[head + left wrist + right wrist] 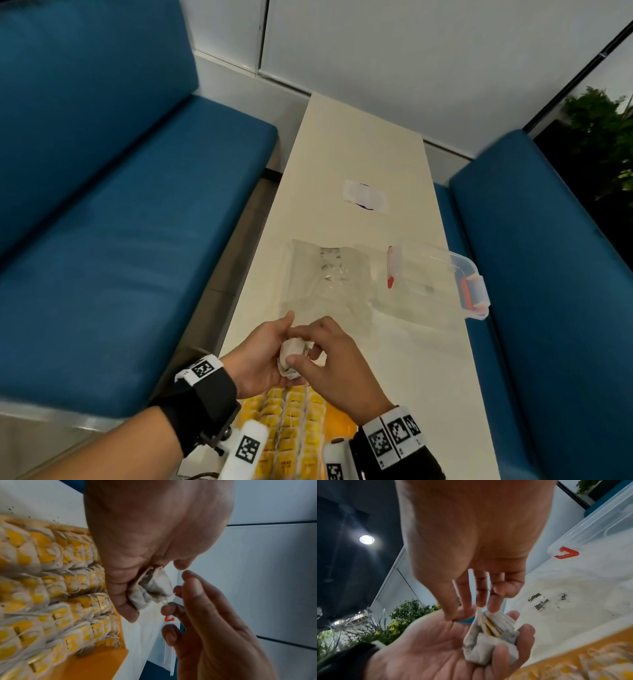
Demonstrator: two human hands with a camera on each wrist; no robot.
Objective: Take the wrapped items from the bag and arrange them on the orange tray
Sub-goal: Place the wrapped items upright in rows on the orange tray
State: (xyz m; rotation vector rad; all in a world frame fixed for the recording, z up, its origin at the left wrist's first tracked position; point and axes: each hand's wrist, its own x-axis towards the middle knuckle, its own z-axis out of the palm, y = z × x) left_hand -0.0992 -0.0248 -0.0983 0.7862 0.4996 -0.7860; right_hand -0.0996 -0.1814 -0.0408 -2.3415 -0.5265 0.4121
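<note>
My left hand [270, 353] is palm up above the near end of the table, fingers curled round a small bundle of white wrapped items [291, 356] with yellow tags. In the right wrist view the bundle [488, 642] lies on those fingers. My right hand [329, 356] reaches over it, and its fairly straight fingertips [481, 604] touch the bundle's top edge. Below my hands sits the orange tray [339, 421], holding several rows of wrapped items [294, 431]. The clear plastic bag [329, 284] lies flat on the table beyond my hands; I see no wrapped items in it.
A clear lidded container [438, 277] with red latches lies at the table's right edge. A white taped patch [364, 197] sits farther up the narrow cream table [356, 144]. Blue benches flank it on the left [120, 240] and right [548, 274].
</note>
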